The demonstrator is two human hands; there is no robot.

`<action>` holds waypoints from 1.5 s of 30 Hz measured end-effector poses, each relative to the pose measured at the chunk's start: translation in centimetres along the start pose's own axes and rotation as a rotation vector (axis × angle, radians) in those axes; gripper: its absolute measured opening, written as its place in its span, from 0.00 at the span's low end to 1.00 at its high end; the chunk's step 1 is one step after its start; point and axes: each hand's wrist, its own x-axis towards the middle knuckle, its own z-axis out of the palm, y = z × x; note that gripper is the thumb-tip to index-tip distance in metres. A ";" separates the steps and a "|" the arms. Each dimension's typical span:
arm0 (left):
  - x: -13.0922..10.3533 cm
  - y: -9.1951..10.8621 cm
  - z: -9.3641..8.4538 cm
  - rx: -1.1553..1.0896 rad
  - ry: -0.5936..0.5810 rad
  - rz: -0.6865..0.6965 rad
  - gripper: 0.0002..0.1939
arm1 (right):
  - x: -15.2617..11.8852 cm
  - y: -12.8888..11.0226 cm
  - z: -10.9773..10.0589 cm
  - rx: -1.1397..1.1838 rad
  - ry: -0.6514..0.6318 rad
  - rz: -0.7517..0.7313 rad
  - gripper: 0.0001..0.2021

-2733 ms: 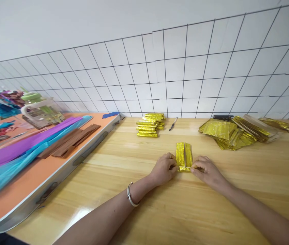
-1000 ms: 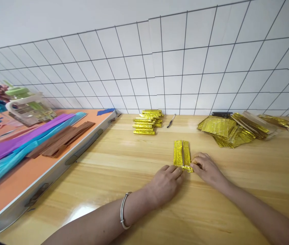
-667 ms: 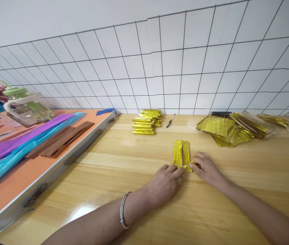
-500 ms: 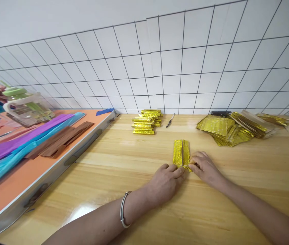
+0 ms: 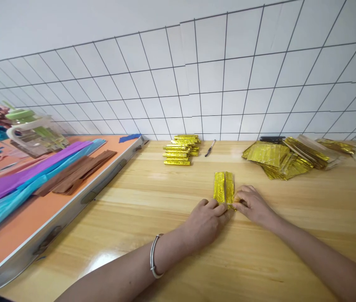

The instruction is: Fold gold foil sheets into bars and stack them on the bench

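Observation:
A sheet of gold foil paper (image 5: 219, 186) lies on the wooden table with both its long sides folded in to a seam down the middle. At its near edge my left hand (image 5: 206, 222) is closed, fingertips pressed on the left corner. My right hand (image 5: 253, 205) pinches the right corner of the same edge between thumb and fingers. That near edge looks turned up in a narrow fold, partly hidden by my fingers. A silver bangle (image 5: 154, 256) circles my left wrist.
Folded gold paper bars (image 5: 178, 154) are stacked near the wall beside a pen (image 5: 210, 148). Loose gold sheets (image 5: 269, 157) are piled at the back right. An orange board (image 5: 71, 199) at left bears brown, blue and purple crepe paper and a green-lidded bottle (image 5: 23, 115).
Both hands stay at the near edge of the gold foil paper, their fingers shifting only slightly. The camera view has moved a little.

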 end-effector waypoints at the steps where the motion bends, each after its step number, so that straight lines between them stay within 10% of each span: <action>1: 0.0 0.0 0.0 -0.003 0.003 -0.002 0.21 | 0.0 0.0 0.0 0.002 0.000 0.003 0.07; 45: -1.4 2.4 -0.6 -0.050 -0.012 -0.129 0.29 | -1.0 -1.6 -1.2 -0.147 -0.010 -0.313 0.10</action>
